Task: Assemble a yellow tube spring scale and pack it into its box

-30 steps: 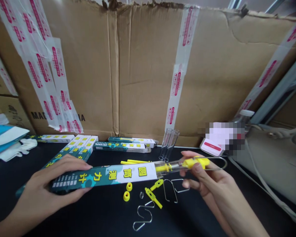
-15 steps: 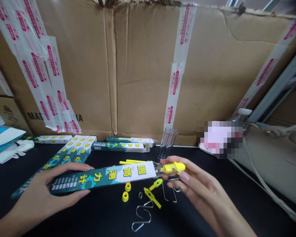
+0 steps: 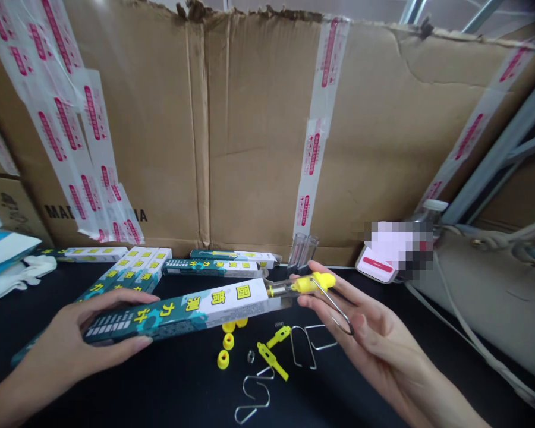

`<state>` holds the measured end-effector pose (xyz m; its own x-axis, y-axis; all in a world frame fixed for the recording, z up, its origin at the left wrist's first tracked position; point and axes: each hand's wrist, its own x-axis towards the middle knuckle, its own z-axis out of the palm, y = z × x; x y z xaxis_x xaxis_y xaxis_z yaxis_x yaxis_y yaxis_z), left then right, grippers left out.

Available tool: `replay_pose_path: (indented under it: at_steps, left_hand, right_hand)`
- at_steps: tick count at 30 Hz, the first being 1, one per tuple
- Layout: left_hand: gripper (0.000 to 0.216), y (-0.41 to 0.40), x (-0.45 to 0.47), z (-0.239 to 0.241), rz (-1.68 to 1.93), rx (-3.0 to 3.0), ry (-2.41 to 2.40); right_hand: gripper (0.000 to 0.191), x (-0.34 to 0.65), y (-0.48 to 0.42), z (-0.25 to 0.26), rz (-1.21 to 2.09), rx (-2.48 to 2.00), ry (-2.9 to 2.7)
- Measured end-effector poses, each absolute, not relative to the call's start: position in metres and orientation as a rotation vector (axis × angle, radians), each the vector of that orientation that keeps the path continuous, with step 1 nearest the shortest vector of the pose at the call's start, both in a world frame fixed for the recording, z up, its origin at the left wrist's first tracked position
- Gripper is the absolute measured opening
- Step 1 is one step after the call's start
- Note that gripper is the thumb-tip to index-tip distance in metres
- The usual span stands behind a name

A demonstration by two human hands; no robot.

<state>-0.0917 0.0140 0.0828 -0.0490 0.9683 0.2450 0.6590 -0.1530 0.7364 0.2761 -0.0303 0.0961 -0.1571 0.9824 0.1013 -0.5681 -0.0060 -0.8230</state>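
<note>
Forearms run off the bottom edge, so only the hands show. Nearest on the black surface (image 3: 383,410) lies a bent wire hook (image 3: 252,397), with a yellow rod (image 3: 273,361), yellow caps (image 3: 223,359) and more wire hooks (image 3: 312,345) just behind it; a tiny spring beside them is too small to make out.

The left hand (image 3: 66,351) has its grip closed round the near end of a long box (image 3: 178,312), thumb on top, fingers beneath. Yellow characters on the box read 圆筒测力计, seen upside down; the small print on its dark end is unreadable. The right hand (image 3: 365,333) pinches the yellow end of a tube (image 3: 305,284) between thumb and fingertips, its grip shut on it. Most of the tube is hidden inside the box, and a wire hook hangs from its yellow end across the palm.

Farther back lie more boxes (image 3: 129,273) of the same print and two clear tubes (image 3: 303,252). A blurred patch covers part of a white and red object (image 3: 377,264). Behind stands cardboard (image 3: 258,131) with printed tape (image 3: 314,142); black letters "MA" show, the rest covered by tape.
</note>
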Motion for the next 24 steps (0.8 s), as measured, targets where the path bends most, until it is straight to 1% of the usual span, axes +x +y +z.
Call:
replay_pose_path:
  at_steps: [4,10,11,14,16,20,24]
  left_hand:
    - [0.037,0.014,-0.092,0.085,1.025,1.805,1.699]
    - [0.028,0.012,-0.091,0.086,1.12,1.804,1.611]
    - [0.028,0.011,-0.09,0.085,1.128,1.798,1.598]
    - [0.029,0.008,-0.088,0.083,1.127,1.782,1.591]
    - [0.03,0.006,-0.087,0.081,1.136,1.767,1.591]
    - [0.03,0.005,-0.087,0.079,1.132,1.778,1.584]
    - [0.026,0.002,-0.087,0.08,1.111,1.814,1.552]
  right_hand:
    - [0.058,0.276,-0.03,0.097,1.403,-0.694,-0.925]
    - [0.062,0.279,-0.023,0.087,1.121,-0.851,-1.02]
    - [0.058,0.28,-0.021,0.085,1.04,-0.874,-1.05]
    - [0.039,0.28,-0.02,0.08,0.776,-0.944,-1.134]
    - [0.031,0.275,-0.023,0.079,0.687,-1.022,-1.159]
    - [0.031,0.265,-0.031,0.076,0.734,-1.164,-1.122]
    - [0.023,0.264,-0.032,0.071,0.829,-1.058,-1.193]
